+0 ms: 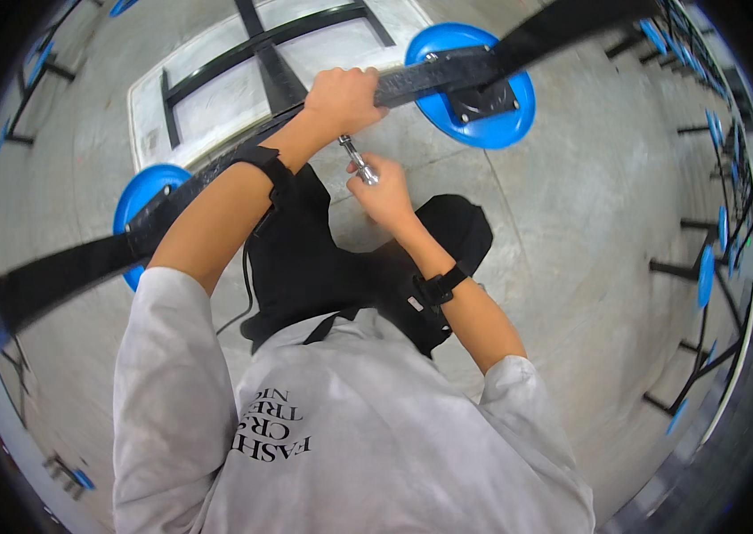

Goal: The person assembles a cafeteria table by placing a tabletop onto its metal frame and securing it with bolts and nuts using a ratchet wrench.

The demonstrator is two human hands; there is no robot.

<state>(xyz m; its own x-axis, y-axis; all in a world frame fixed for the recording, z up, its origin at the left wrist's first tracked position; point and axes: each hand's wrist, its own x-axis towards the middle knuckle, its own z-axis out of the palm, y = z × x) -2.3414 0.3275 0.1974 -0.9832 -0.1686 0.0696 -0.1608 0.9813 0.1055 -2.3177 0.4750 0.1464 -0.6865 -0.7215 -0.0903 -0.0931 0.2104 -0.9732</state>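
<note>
My left hand is wrapped over the black metal beam, its fingertips hidden on the far side. Just below it, my right hand grips a shiny chrome socket tool, which slants up toward the beam beneath my left palm. Whether the tool's upper end touches a fastener cannot be made out. A blue round seat is fixed to the beam by a black plate with bolts, right of my left hand. Another blue seat sits under the beam on the left.
Beyond the beam a white tabletop lies underside up on the grey concrete floor, with a black frame across it. Several similar black frames with blue seats stand along the right. My knees are bent close below the beam.
</note>
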